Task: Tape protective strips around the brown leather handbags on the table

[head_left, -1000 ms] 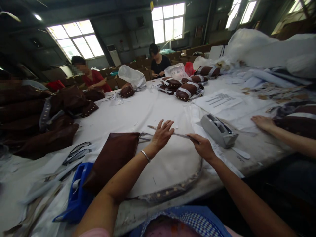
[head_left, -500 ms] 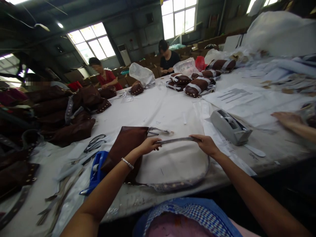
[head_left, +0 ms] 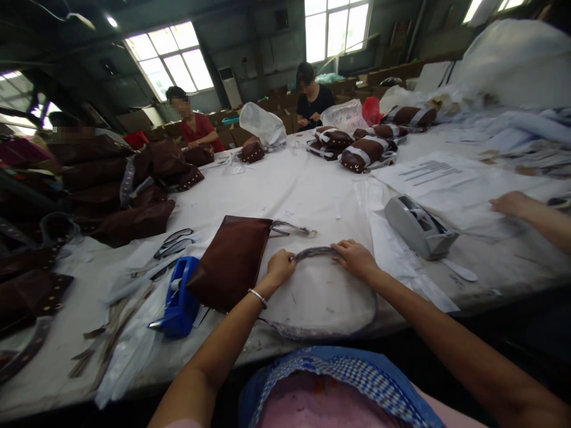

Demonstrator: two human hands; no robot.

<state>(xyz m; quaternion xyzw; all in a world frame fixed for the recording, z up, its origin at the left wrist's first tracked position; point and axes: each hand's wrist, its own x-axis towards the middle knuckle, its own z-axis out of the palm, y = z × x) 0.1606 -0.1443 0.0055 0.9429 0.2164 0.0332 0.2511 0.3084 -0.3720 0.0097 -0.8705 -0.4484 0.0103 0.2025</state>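
1. L hand [head_left: 282, 267]: fingers curled tight, clamped on 1 end of the strap [head_left: 316, 252].
2. R hand [head_left: 354, 258]: fingers clamped on the strap too, farther right; thumb mostly hidden.
3. Strap: dark, plastic-wrapped, bowed slightly upward btwn the 2 hands, over the worktop [head_left: 289, 196]. More wrapped length curves along the front edge.
4. Bag [head_left: 236, 252]: brown, lying flat just L of the L hand, w/ a thin cord [head_left: 294, 227] off its top R corner.
5. Blue dispenser [head_left: 181, 303]: just L of the bag, nr front edge.
6. Grey dispenser [head_left: 419, 229]: R of the R hand, apart from it.
7. Far L: brown pile [head_left: 102, 184], more bags stacked.
8. Rear: wrapped bags [head_left: 363, 153] w/ pale bands.
9. Co-worker's hand [head_left: 513, 204]: far R, on white sheets [head_left: 432, 172]. 2 more people across the worktop, L one in red [head_left: 200, 132], R one in black [head_left: 314, 101].
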